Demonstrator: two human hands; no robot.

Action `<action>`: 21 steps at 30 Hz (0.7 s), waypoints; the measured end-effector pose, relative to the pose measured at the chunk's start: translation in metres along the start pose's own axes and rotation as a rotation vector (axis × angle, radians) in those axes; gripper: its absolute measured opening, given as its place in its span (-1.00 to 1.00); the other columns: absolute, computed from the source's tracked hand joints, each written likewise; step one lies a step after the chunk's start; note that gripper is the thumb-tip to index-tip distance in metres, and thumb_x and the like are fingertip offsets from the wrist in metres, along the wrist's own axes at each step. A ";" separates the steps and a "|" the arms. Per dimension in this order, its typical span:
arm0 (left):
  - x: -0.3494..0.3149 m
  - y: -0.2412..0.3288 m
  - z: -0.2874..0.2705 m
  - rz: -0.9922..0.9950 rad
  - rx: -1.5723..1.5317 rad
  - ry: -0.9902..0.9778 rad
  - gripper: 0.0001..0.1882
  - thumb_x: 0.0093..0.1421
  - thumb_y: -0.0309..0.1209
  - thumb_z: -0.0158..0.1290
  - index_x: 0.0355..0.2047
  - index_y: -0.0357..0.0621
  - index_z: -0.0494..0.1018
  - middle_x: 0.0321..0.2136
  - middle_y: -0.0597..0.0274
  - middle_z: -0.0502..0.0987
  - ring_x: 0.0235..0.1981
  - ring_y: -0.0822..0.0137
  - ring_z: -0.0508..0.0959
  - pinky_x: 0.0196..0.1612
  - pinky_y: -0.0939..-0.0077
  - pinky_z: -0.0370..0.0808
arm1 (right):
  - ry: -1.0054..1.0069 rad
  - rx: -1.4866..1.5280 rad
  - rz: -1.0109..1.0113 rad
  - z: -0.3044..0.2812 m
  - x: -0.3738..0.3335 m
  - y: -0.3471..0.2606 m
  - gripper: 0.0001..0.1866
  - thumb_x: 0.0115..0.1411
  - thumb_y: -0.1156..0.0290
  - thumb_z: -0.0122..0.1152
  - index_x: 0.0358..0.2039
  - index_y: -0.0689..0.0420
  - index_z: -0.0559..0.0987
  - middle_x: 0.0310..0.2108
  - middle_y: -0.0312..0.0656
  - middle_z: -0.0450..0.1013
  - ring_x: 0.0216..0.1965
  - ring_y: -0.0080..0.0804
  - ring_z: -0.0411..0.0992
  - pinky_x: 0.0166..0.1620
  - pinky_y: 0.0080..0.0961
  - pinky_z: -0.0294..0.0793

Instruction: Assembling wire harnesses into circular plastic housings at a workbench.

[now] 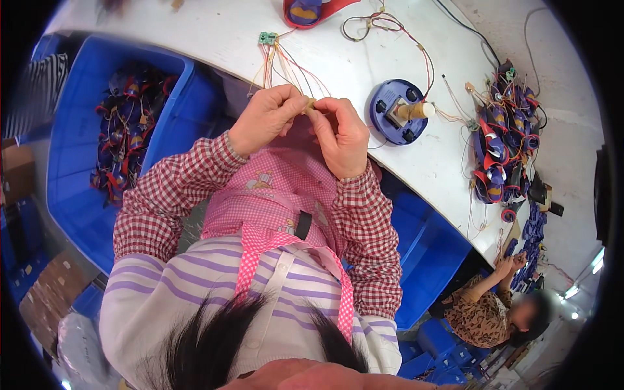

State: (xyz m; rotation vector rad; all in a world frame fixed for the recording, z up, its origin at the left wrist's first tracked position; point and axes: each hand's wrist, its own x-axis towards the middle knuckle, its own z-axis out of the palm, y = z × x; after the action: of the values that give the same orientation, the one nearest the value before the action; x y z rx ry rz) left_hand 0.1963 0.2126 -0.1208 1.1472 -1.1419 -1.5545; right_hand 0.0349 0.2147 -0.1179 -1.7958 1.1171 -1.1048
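Note:
At the table's near edge, my left hand [268, 118] and my right hand [343, 135] meet with fingertips pinched together. Between them is a small yellowish-tan piece [310, 104], too small and covered to name. Just beyond my left hand lies a green circuit board [267, 38], its thin coloured wires running toward my fingers. A round blue-purple base [385, 133] with black fittings sits to the right of my right hand. On it rests a tan roll [408, 112] with a white end. Farther off is a red and purple part [305, 13], cut by the picture's top.
A looped cable [370, 23] crosses the white table [214, 36]. Wired red and purple parts [497, 140] are heaped at right. Similar parts fill a blue bin [68, 195] at left; another blue bin [422, 257] stands below the table. A co-worker [478, 312] sits at lower right.

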 end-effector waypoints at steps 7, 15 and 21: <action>-0.004 -0.006 0.003 0.096 -0.051 0.046 -0.83 0.25 -0.42 -0.07 -0.46 -0.18 0.41 -0.70 0.41 0.33 -0.73 0.63 0.24 -0.67 0.81 0.19 | 0.082 -0.059 -0.124 0.009 -0.003 0.004 -0.89 0.14 0.60 0.12 -0.30 0.24 0.45 -0.43 -0.27 0.42 -0.56 -0.61 0.35 -0.50 -0.78 0.35; -0.003 -0.003 -0.004 0.132 -0.005 -0.022 -0.86 0.26 -0.43 -0.08 -0.45 -0.15 0.38 -0.68 0.44 0.31 -0.69 0.64 0.22 -0.62 0.83 0.17 | 0.035 0.196 0.195 0.004 0.007 -0.012 -0.90 0.14 0.58 0.11 -0.31 0.26 0.46 -0.55 -0.26 0.42 -0.58 -0.60 0.36 -0.51 -0.74 0.34; 0.000 -0.003 -0.005 0.148 -0.001 -0.025 -0.87 0.25 -0.43 -0.06 -0.45 -0.16 0.37 -0.69 0.45 0.29 -0.70 0.65 0.20 -0.63 0.83 0.16 | -0.038 0.439 0.366 -0.002 0.015 -0.014 -0.77 0.16 0.51 0.14 -0.16 0.26 0.45 -0.49 -0.23 0.44 -0.57 -0.59 0.40 -0.50 -0.76 0.37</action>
State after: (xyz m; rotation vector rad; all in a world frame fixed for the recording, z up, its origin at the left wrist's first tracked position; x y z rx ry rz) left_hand 0.2003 0.2120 -0.1248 1.0215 -1.2143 -1.4594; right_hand 0.0412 0.2051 -0.1003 -1.2117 1.0322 -0.9943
